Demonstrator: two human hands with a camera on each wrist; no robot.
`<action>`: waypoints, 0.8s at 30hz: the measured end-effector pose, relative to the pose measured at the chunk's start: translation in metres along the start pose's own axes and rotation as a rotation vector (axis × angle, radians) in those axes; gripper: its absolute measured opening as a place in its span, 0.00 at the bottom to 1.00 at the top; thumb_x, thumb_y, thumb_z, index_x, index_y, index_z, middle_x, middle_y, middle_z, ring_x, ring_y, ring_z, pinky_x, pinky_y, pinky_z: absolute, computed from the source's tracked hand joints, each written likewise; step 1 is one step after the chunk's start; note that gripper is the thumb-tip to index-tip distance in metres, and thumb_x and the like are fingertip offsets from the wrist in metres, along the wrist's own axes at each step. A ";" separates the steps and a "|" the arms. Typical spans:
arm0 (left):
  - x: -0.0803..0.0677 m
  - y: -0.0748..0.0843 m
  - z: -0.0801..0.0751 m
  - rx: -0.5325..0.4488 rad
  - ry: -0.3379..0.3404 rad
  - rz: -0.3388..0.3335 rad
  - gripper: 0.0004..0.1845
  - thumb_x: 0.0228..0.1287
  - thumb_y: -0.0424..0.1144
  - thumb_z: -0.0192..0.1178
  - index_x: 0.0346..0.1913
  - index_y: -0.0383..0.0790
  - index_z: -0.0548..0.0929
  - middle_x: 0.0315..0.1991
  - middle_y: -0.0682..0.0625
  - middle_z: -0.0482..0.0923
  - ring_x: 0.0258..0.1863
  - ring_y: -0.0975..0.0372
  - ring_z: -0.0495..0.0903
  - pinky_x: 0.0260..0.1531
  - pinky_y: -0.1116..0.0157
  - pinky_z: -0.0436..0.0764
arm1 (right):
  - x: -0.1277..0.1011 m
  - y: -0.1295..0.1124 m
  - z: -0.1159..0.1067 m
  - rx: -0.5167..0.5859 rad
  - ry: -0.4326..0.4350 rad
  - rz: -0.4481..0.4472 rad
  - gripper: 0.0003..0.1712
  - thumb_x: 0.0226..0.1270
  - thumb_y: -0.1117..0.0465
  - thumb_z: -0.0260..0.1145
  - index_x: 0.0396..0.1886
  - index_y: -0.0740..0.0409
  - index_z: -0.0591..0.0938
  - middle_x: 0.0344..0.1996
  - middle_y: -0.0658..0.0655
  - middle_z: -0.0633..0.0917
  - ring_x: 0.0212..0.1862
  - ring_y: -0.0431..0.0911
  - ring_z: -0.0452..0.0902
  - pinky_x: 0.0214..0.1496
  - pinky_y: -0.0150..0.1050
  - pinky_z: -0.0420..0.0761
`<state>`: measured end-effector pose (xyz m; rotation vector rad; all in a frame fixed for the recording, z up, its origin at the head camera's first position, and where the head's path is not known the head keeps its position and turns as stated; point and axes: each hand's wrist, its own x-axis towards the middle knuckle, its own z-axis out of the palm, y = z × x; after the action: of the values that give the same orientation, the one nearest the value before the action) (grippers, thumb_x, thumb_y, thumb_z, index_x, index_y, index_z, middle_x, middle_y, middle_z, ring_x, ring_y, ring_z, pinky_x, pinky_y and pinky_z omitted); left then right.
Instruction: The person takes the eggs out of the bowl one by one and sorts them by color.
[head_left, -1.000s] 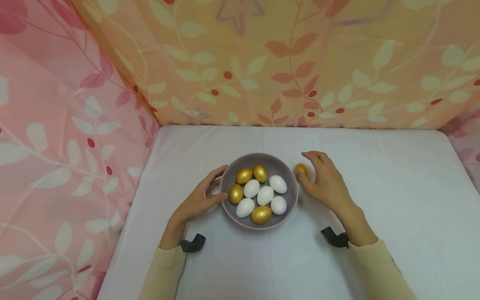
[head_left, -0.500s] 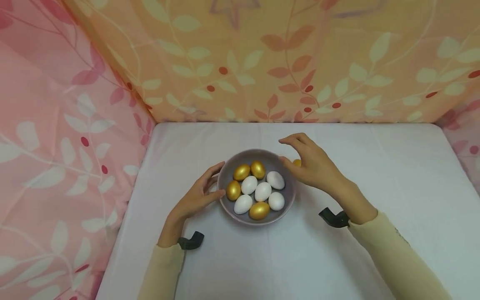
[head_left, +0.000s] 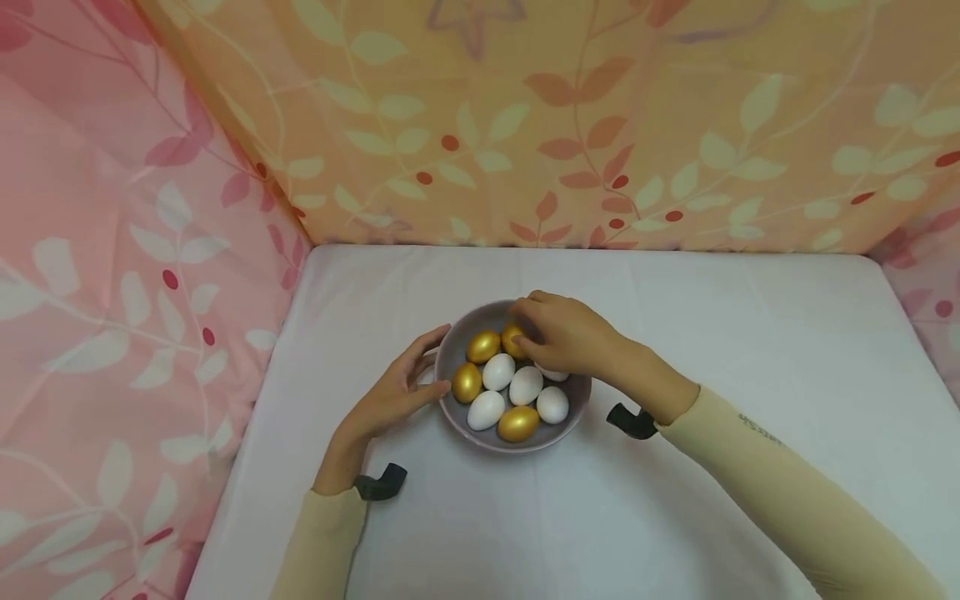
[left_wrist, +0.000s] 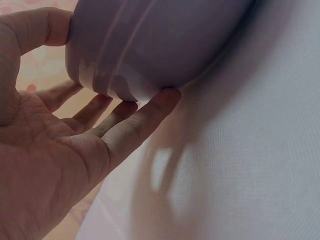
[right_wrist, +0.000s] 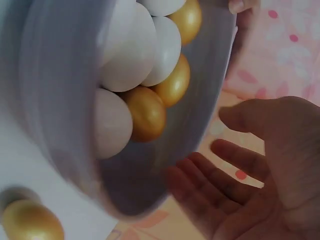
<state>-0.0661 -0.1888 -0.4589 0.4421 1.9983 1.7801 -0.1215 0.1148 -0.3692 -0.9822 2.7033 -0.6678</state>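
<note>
A grey bowl (head_left: 512,447) on the white cloth holds several gold eggs (head_left: 518,423) and white eggs (head_left: 525,385). My left hand (head_left: 433,367) rests against the bowl's left side, thumb on the rim and straight fingers along the wall. The left wrist view shows this hand (left_wrist: 112,65) with its fingers under the bowl (left_wrist: 160,40). My right hand (head_left: 528,327) hovers over the bowl's far right part, fingertips at a gold egg (head_left: 512,338). In the right wrist view this hand (right_wrist: 200,145) is relaxed and holds nothing. One gold egg (right_wrist: 31,221) lies on the cloth outside the bowl (right_wrist: 210,90).
The white-covered table (head_left: 750,350) is walled by pink leaf-print cloth (head_left: 135,275) on the left and orange leaf-print cloth (head_left: 600,125) at the back. Bare cloth stretches to the right of the bowl and in front of it.
My right hand has left the gold egg on the cloth and moved left, over the bowl's far side. The left hand and the bowl have stayed put.
</note>
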 end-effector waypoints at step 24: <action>0.001 0.000 0.003 -0.003 0.012 -0.010 0.43 0.73 0.33 0.66 0.84 0.57 0.58 0.83 0.47 0.58 0.81 0.44 0.63 0.64 0.56 0.82 | 0.033 -0.015 0.020 -0.226 -0.282 0.064 0.19 0.68 0.66 0.70 0.56 0.67 0.82 0.47 0.65 0.85 0.45 0.54 0.82 0.54 0.49 0.84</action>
<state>-0.0656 -0.1860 -0.4593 0.4204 2.0024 1.7834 -0.1319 0.0760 -0.3800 -0.9521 2.5816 -0.1950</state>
